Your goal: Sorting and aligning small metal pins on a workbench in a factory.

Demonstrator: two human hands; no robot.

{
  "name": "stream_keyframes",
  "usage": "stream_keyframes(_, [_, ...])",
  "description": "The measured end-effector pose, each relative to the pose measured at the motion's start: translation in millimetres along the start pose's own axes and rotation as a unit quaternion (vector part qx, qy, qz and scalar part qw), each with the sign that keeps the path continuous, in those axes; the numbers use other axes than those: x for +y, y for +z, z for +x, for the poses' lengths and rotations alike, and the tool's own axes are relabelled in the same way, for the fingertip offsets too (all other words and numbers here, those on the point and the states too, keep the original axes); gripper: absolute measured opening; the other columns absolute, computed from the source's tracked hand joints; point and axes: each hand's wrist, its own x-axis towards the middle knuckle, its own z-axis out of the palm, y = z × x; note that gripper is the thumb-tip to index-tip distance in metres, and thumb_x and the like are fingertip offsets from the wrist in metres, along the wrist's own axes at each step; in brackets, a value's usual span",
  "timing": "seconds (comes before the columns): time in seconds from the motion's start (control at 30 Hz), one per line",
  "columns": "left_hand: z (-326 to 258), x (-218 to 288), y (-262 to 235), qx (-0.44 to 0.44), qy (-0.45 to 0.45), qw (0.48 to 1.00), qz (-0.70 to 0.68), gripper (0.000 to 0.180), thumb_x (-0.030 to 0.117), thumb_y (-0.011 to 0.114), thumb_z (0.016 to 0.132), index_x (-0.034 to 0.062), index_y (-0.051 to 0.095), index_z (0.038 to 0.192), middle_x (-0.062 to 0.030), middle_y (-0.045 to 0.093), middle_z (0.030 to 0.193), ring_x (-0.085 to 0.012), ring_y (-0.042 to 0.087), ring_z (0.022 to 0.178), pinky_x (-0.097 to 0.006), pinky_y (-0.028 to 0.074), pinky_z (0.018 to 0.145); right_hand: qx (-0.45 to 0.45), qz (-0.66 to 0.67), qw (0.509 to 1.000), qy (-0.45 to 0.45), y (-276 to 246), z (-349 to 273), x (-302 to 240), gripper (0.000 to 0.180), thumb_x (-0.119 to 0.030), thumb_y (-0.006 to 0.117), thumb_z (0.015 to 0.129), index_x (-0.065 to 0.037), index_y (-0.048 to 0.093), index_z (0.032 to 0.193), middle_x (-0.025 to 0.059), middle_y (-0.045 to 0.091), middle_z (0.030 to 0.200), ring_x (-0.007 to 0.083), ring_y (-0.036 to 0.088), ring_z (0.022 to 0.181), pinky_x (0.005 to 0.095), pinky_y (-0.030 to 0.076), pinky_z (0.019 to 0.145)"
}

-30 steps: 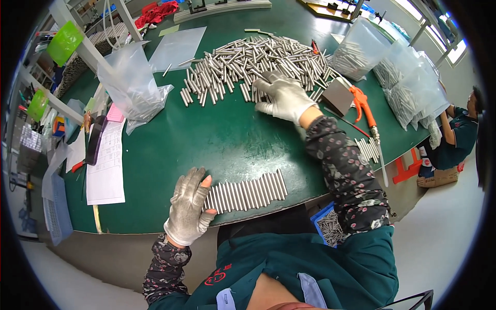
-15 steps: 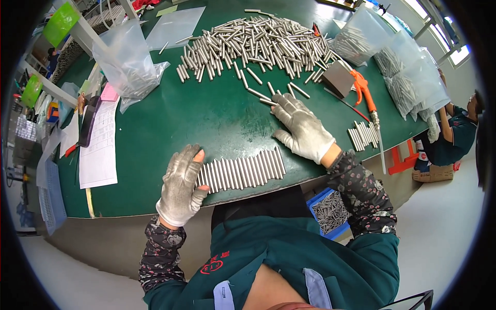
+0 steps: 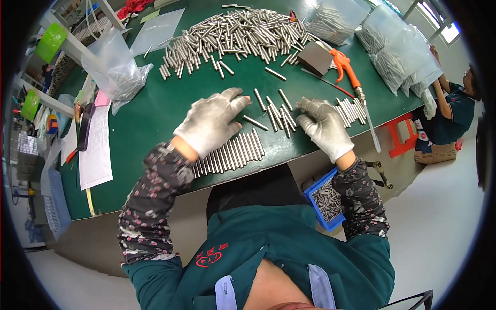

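Both my hands wear grey-white work gloves over the green table point(image 3: 150, 124). My left hand point(image 3: 209, 121) hovers, fingers spread, above a neat row of metal rods point(image 3: 235, 152) lined up at the near edge. My right hand point(image 3: 323, 126) rests with fingers apart beside several loose metal rods point(image 3: 274, 113) lying between the two hands. Neither hand grips a rod. A large heap of the same rods point(image 3: 232, 33) covers the far side of the table.
Clear plastic bags point(image 3: 116, 70) lie at the left, and bags filled with rods point(image 3: 398, 51) at the right. An orange air gun point(image 3: 346, 70) lies near a grey block point(image 3: 315, 58). A blue bin point(image 3: 323, 199) hangs below the edge. Another person point(image 3: 454, 111) sits at right. Papers point(image 3: 95, 147) lie at the left.
My right hand pulled several rods from the far heap toward the near edge. My left hand lifted off the row's left end and moved right, over the row.
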Motion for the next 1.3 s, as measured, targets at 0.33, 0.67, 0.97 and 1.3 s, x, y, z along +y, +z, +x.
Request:
stream_keyframes(0.33, [46.9, 5.9, 28.3, -0.027, -0.003, 1.0, 0.013, 0.054, 0.021, 0.073, 0.075, 0.0165, 0.057, 0.126, -0.0091, 0.051, 0.127, -0.0289, 0.054, 0.112, -0.039, 0.046, 0.094, -0.047, -0.124, 0.991, 0.024, 5.0, 0.0, -4.9, 0.036, -0.026, 0.069, 0.071, -0.008, 0.063, 0.101, 0.0133, 0.062, 0.088, 0.0321, 0.059, 0.092, 0.0443, 0.045, 0.079])
stream_keyframes(0.67, [54.3, 8.9, 31.4, -0.024, 0.052, 0.998, -0.024, 0.043, 0.019, 0.073, 0.075, 0.0179, 0.065, 0.117, -0.0105, 0.051, 0.127, -0.0292, 0.055, 0.112, -0.038, 0.047, 0.093, -0.101, -0.114, 0.984, -0.089, 1.0, 28.5, 23.3, 0.041, 0.007, 0.053, 0.074, -0.012, 0.067, 0.108, 0.0108, 0.064, 0.102, 0.0315, 0.059, 0.094, 0.04, 0.048, 0.082])
stream_keyframes(0.97, [55.0, 5.1, 35.1, -0.025, 0.057, 0.998, -0.02, 0.043, 0.02, 0.072, 0.075, 0.0177, 0.064, 0.118, -0.0088, 0.051, 0.129, -0.0288, 0.052, 0.115, -0.039, 0.045, 0.095, -0.119, -0.229, 0.953, -0.16, 6.6, 49.2, 24.6, 0.035, -0.003, 0.054, 0.079, -0.015, 0.064, 0.11, 0.009, 0.06, 0.092, 0.027, 0.059, 0.096, 0.0388, 0.048, 0.082])
stream_keyframes(1.3, [57.9, 2.7, 36.0, 0.026, 0.093, 0.995, -0.04, 0.042, 0.016, 0.073, 0.073, 0.0144, 0.063, 0.114, -0.0096, 0.053, 0.125, -0.0295, 0.056, 0.11, -0.039, 0.048, 0.091, -0.168, -0.142, 0.96, -0.173, -10.9, 23.4, 29.2, 0.04, 0.0, 0.055, 0.072, -0.015, 0.064, 0.108, 0.0101, 0.062, 0.093, 0.0308, 0.059, 0.092, 0.041, 0.045, 0.081])
